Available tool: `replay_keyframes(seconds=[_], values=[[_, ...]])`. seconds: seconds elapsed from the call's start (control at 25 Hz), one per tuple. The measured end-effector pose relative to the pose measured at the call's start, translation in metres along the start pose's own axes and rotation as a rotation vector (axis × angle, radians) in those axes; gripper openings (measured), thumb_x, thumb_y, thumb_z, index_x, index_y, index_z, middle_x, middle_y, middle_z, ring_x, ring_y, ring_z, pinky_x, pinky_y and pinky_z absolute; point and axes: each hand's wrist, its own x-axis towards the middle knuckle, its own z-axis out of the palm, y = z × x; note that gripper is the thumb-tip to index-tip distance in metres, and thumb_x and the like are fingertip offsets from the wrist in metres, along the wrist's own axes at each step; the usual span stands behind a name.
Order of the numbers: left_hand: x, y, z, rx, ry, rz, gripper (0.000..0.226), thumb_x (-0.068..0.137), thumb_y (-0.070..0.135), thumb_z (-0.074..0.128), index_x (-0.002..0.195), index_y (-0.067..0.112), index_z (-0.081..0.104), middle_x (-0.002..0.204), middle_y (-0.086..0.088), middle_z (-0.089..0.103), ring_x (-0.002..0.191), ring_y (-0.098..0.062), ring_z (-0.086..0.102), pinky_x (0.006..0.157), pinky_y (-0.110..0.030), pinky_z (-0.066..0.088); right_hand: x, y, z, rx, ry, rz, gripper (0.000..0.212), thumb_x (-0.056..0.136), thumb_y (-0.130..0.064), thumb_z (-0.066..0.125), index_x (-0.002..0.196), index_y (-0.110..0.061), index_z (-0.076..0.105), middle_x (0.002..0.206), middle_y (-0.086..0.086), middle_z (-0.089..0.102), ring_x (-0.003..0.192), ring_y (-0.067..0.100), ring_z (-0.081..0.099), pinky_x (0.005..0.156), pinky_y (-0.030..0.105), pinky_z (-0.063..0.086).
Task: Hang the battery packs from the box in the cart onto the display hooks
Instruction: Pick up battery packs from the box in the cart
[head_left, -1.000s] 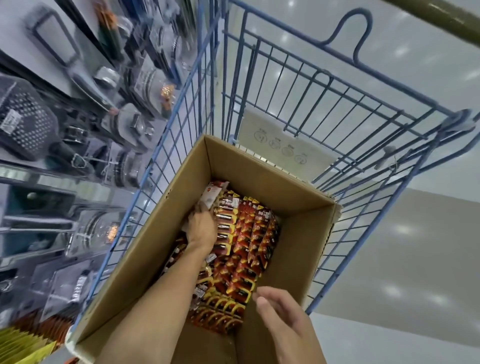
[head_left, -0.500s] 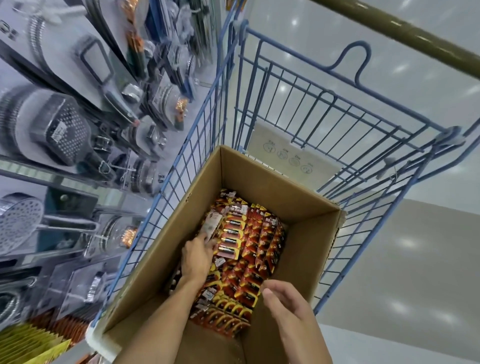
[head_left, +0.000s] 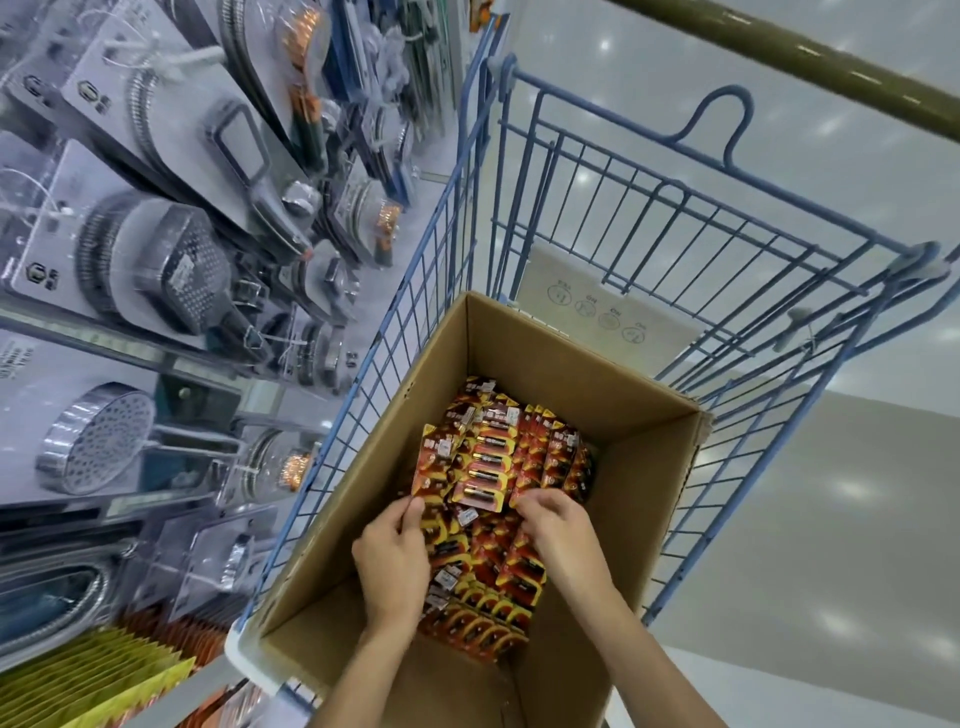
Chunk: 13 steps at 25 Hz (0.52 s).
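Right hand (head_left: 556, 535) has joined left hand (head_left: 395, 561); each grip pinches battery packs (head_left: 480, 467); fingertips (head_left: 415, 506) partly hidden.

Left hand (head_left: 395, 556), right hand (head_left: 558, 532) pinching battery packs (head_left: 483, 467), box (head_left: 641, 488)

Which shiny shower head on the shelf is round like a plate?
The silver disc-shaped shower head at the far left; the dotted grey one above it is squarish.

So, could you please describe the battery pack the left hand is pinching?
In the blue wire cart stands a cardboard box of battery packs. The left hand pinches the lower corner of a red-and-yellow pack, raised at the pile's left edge.
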Motion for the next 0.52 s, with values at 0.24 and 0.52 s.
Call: replay_keyframes(seconds=[0.24, 0.52], values=[[-0.046, 0.012, -0.055, -0.446, 0.044, -0.561, 0.004, 0.095, 0.022, 0.073, 0.094, 0.024, 0.076, 0.082, -0.006, 0.08, 0.075, -0.032, 0.079, 0.079, -0.048, 0.062, 0.118, -0.007, 0.073, -0.066, -0.045, 0.104, 0.023, 0.104, -0.021, 0.057, 0.094, -0.002, 0.066, 0.076, 0.004, 0.058, 0.061, 0.013, 0.054, 0.047, 0.018, 0.043], [-0.054, 0.009, -0.074, -0.485, 0.025, -0.552, 0.007, 0.094, 0.024, 0.072, 0.09, 0.024, 0.079, 0.08, -0.005, 0.08, 0.075, -0.029, 0.078, 0.07, -0.039, 0.056, 0.177, 0.015, 0.121, -0.219, 0.179, 0.05, 0.026, 0.096, -0.037, 0.068, 0.096, -0.012, 0.072, 0.092, 0.006, 0.069, 0.091, 0.027, 0.066, 0.087, 0.033, 0.052]])
